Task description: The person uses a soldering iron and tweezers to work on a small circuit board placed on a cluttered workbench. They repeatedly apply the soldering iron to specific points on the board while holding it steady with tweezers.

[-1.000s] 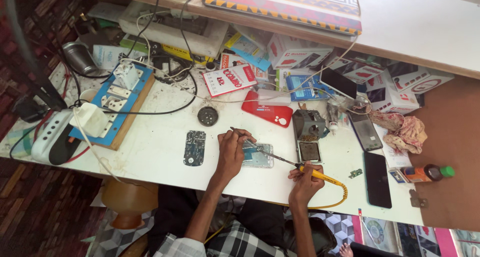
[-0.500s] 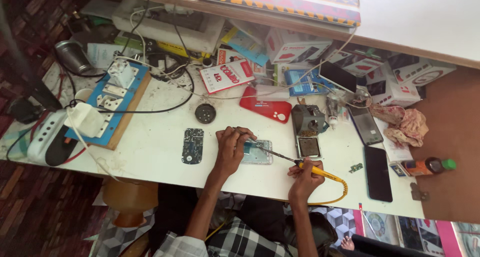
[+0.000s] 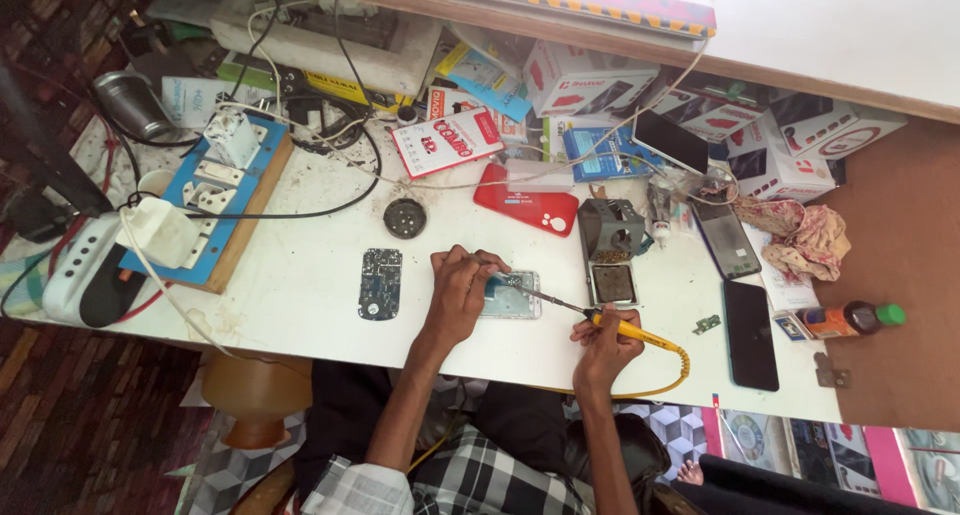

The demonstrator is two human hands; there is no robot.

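Observation:
My left hand (image 3: pixel 458 290) rests on an opened phone (image 3: pixel 514 295) lying on the white table (image 3: pixel 300 305), fingers pinching a thin wire at its top edge. My right hand (image 3: pixel 603 340) grips a yellow-handled soldering iron (image 3: pixel 620 327) whose metal tip reaches left onto the phone. A yellow cord (image 3: pixel 670 370) loops from the iron's handle along the table's front edge. A bare circuit board (image 3: pixel 380 283) lies just left of my left hand.
A red phone back cover (image 3: pixel 526 209), a grey iron stand (image 3: pixel 612 237), a round black tin (image 3: pixel 405 218), dark phones (image 3: pixel 750 333), a crumpled cloth (image 3: pixel 805 240), a small bottle (image 3: pixel 845 319), boxes (image 3: pixel 590 85) and a blue socket board (image 3: pixel 215 200) crowd the table.
Both hands stay on the phone and the iron; the view has shifted slightly, and the iron's tip has stayed on the phone.

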